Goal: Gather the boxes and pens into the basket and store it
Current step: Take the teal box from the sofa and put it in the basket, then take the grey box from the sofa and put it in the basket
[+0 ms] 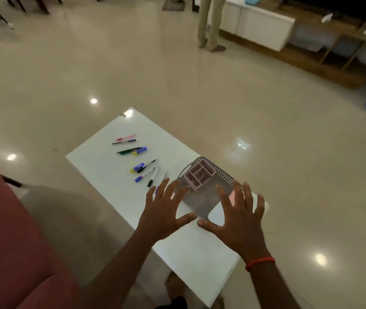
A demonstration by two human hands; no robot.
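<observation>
A: How is the grip on each side?
B: Wide apart on both. The left hand [164, 210] has its fingers spread and straight and holds nothing. The right hand [242, 221] is the same, and the two thumb tips are just apart.
A: Touching anything?
B: Cannot tell. Both hang over the near end of the tabletop [101, 157]. The right fingers cover the near right part of the basket [223, 172], but whether they rest on it does not show.
A: Where is the basket?
B: On the right side of the tabletop. It is grey with a perforated wall and lies just beyond the two hands.
A: And the box?
B: A pink box [197, 176] with several compartments sits in the basket's far end. A pink patch shows behind the right fingers, too hidden to name.
A: The pens?
B: The pens [146, 173] lie loose on the tabletop left of the basket, in small groups running toward the far left. The nearest are just beyond the left fingertips.
A: Around that?
B: A red band [260, 263] on the right wrist, a reddish sofa [10, 241] at near left, glossy floor [133, 74], and a person [211, 23] standing far off.
</observation>
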